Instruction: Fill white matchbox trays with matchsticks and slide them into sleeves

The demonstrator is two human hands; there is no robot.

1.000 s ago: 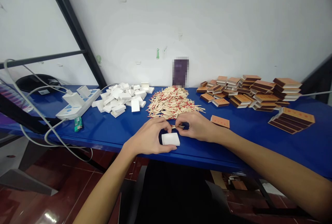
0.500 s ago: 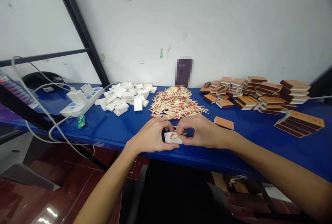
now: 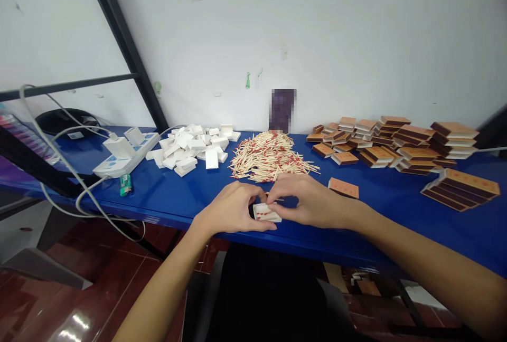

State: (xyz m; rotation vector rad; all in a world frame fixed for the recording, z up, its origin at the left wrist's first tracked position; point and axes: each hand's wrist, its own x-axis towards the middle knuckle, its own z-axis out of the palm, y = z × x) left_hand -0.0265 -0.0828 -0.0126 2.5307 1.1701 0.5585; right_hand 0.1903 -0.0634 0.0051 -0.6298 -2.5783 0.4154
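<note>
My left hand (image 3: 234, 208) grips a small white matchbox tray (image 3: 273, 218) from its left side, thumb along the near wall. Several red-tipped matches (image 3: 263, 214) lie inside it, heads toward the left. Over the tray's right end, my right hand (image 3: 303, 200) pinches thumb and forefinger together, with a thin matchstick (image 3: 280, 200) showing between the fingers. Part of the tray is hidden under these fingers. Just beyond both hands rises a big heap of loose matches (image 3: 273, 157).
White empty trays (image 3: 190, 146) are piled at the back left, near a power strip (image 3: 127, 154) with cables. Orange and brown matchbox sleeves (image 3: 396, 144) stack up on the right; one single matchbox sleeve (image 3: 344, 188) lies by my right wrist. A green packet (image 3: 125, 184) sits left on the blue table (image 3: 166, 194).
The matches that my right fingers held over the tray now lie lower in it, along its near side. My right fingers have shifted slightly, and the tray's inside shows more.
</note>
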